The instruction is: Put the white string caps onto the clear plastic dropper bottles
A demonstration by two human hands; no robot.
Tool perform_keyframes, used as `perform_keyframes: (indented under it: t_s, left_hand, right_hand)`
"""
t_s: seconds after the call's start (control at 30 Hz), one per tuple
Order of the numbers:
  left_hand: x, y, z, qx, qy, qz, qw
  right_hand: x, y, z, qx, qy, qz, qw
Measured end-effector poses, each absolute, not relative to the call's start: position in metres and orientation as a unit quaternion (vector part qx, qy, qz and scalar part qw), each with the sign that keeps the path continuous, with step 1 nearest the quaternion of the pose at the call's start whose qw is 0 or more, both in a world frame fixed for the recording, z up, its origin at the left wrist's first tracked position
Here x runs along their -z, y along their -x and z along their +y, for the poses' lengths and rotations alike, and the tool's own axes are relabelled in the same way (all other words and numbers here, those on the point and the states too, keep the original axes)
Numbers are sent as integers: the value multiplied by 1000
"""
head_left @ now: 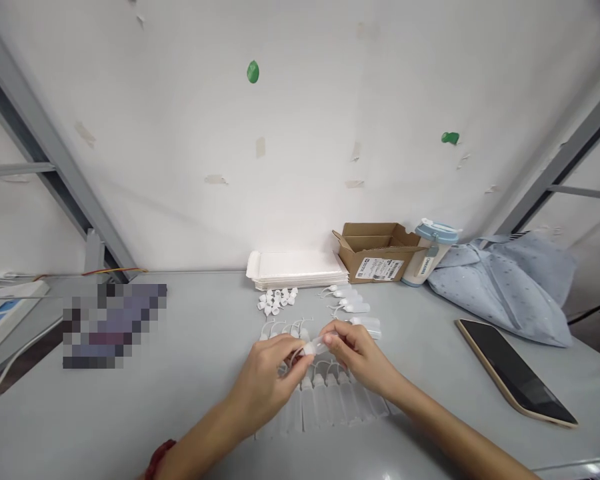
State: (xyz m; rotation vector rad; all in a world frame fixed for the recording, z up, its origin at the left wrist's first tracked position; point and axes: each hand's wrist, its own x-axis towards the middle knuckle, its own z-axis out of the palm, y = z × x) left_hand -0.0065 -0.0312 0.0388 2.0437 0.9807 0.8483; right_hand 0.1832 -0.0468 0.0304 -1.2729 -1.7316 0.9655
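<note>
Over the middle of the table, both hands meet at a small translucent squeeze bottle (321, 345) with a white cap (309, 349). My left hand (273, 373) pinches the cap end, a thin strap curving by its fingers. The other end is between the thumb and fingers of my right hand (356, 353), which hide part of the bottle. Below the hands lies a row of clear squeeze bottles (325, 403) with white tops and thin straps. Behind my left hand are more strapped bottle tops (295, 328), partly covered.
Loose white caps (275, 301) lie in a cluster before a stack of white padded envelopes (297, 269). More bottles (356, 307) lie right of them. Behind stand an open cardboard box (375, 257) and a cup (425, 260); a blue cloth bag (500, 287) and a phone (515, 370) are rightward.
</note>
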Motion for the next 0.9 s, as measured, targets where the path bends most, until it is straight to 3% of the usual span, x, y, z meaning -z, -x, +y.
perform_keyframes:
  t_s: [0.07,0.23,0.33,0.47,0.67,0.77,0.9]
  left_hand:
    - [-39,6,-32,-338,-799,378,323]
    - [-44,8,-28,-258,-714,373,533]
    - [-47,9,-26,-256,-680,361,584]
    - [-48,9,-25,-248,-663,358,609]
    - [-46,8,-27,-257,-705,390,534]
    - [-43,8,-23,-240,-683,389,569]
    - [-42,7,-18,-216,-632,404,625]
  right_hand:
    - [-30,-183,-46,-407,501,-661,382]
    - [-35,-182,-48,-378,481,-689,389]
    - [-35,-181,-49,-354,483,-707,376]
    - [-30,-180,-48,-401,501,-685,345]
    - [-27,-182,-45,-489,485,-640,341]
    - [-27,-183,-42,-528,481,-606,349]
    - [-27,-183,-39,-493,497,-616,362]
